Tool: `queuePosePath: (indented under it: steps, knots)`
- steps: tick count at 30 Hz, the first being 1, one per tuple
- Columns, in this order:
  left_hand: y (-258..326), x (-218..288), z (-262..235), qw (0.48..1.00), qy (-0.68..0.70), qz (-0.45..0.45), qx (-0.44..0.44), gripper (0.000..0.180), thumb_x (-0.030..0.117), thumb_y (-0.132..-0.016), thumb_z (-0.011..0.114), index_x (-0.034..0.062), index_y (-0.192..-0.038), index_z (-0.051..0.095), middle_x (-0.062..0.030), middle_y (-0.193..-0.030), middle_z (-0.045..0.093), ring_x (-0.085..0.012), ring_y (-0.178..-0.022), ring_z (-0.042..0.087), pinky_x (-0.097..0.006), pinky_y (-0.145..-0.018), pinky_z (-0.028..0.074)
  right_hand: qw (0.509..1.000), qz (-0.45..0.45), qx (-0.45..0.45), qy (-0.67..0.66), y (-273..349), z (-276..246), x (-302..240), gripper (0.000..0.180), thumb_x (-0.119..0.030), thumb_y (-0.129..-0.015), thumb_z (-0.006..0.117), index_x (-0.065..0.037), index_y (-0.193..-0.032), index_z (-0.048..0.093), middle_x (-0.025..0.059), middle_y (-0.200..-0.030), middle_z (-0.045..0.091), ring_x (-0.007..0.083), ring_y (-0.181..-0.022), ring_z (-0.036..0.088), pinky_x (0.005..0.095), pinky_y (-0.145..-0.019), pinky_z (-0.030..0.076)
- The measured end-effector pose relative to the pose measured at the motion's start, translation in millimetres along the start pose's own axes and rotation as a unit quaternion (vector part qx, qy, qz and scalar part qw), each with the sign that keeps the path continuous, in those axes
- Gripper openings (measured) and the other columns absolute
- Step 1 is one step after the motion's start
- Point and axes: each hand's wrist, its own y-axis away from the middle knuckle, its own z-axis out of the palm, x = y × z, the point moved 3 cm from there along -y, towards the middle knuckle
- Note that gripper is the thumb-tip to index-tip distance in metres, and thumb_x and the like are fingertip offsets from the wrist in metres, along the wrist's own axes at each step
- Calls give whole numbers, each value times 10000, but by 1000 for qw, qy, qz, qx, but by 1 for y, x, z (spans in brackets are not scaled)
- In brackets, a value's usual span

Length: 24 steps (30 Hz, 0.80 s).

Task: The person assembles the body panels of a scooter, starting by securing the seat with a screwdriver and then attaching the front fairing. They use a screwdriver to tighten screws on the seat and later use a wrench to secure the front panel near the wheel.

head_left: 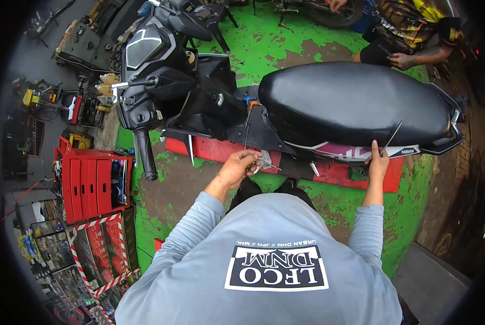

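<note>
A black scooter [229, 108] stands crosswise before me, handlebar at left and long black seat [356, 100] at right. My left hand [243, 165] is beside the scooter's near lower edge, fingers closed around a thin metal piece [271, 164] whose kind I cannot make out. Along the white and purple side panel [340, 151], my right hand [378, 158] grips a slim metal rod [394, 133] that slants up and right before the seat. A tool with a blue and orange handle [250, 102] rests on the footboard.
Under the scooter lies a red platform [329, 176]. A red tool cabinet [91, 184] and a striped-edged rack [99, 249] stand at left, with machine parts beyond. Another person's hand [403, 61] is at the far right, near a wheel [337, 12].
</note>
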Motion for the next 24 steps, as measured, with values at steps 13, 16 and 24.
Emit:
queuePosePath:
  steps: [13, 16, 24]
  knots:
    - [-19, 26, -12, 994, 5, 66, 85, 272, 238, -1020, 631, -19, -1105, 658, -16, -862, 606, -96, -723, 530, -250, -628, 433, 898, -52, -415, 139, 145, 102, -60, 401, -26, -813, 646, -7, -1183, 494, 203, -1058, 608, 313, -973, 640, 412, -895, 501]
    - [-17, 43, -7, 994, 18, 82, 74, 280, 181, -1028, 610, -46, -1189, 633, -37, -930, 615, -118, -844, 553, -280, -742, 466, 857, -132, -481, 134, 175, 145, -82, 465, -5, -831, 621, -29, -1280, 503, 266, -1182, 626, 437, -1122, 619, 465, -938, 501]
    - [-26, 69, -44, 984, 72, 128, 100, 200, 165, -1028, 602, 7, -1142, 649, -47, -991, 646, -116, -821, 550, -261, -701, 458, 868, -170, -464, 50, 180, 188, -76, 471, -109, -877, 701, -102, -1324, 553, 191, -1155, 685, 404, -1075, 658, 468, -897, 532]
